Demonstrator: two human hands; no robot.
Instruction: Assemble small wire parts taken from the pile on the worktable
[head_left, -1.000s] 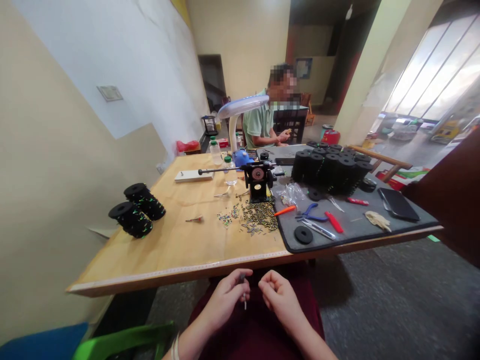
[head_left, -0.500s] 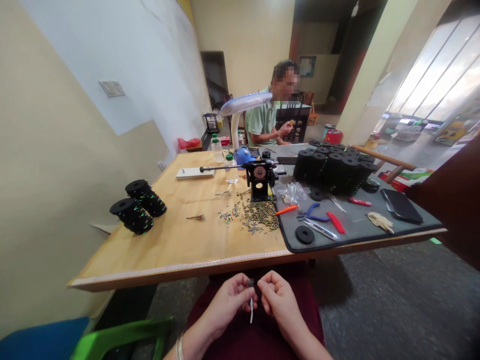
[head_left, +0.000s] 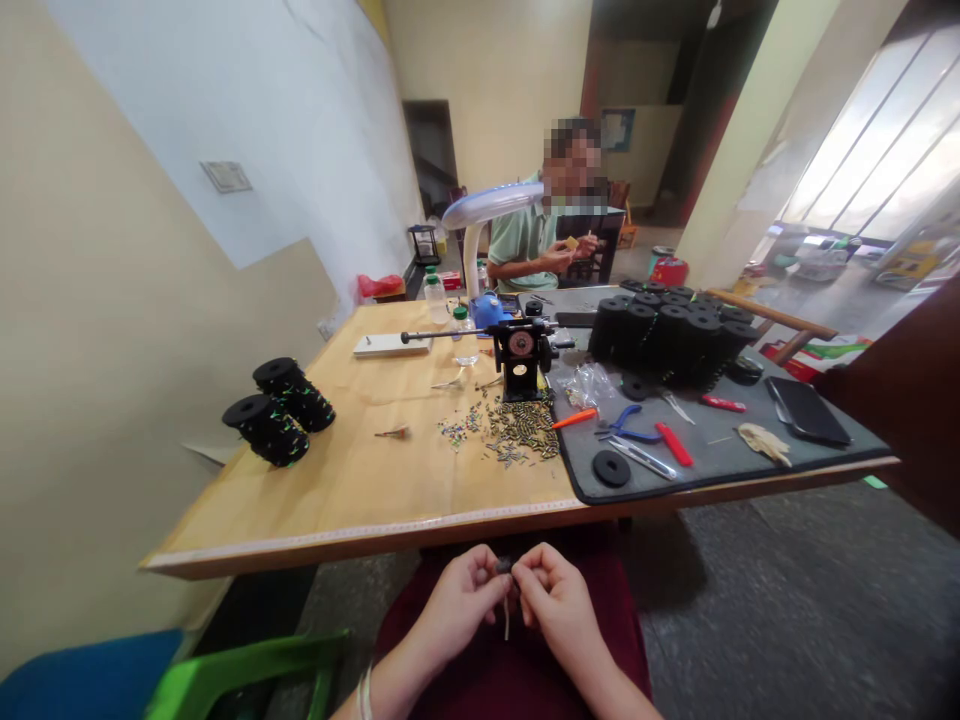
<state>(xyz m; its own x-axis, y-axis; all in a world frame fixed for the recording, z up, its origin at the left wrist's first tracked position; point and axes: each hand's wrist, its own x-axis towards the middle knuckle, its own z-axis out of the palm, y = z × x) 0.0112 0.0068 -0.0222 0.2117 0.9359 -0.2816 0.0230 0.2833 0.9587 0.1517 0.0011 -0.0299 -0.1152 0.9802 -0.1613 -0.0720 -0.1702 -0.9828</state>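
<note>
Close together over my lap, in front of the table edge, my left hand and my right hand are both closed in a pinch. Between the left fingertips sits a small dark piece, too small to name. A thin white strip hangs down below it between the hands. The right thumb and forefinger meet the dark piece's right side; whether they grip it or something finer is hidden.
On the wooden table stand black foam spools, a black winding device, a lamp and scattered small metal parts. A grey mat holds pliers, tweezers and more spools. Another person sits beyond.
My right fingertips have moved left and now meet the dark piece; a small gap showed there before. The white strip looks thinner now. The person opposite has brought both hands together.
</note>
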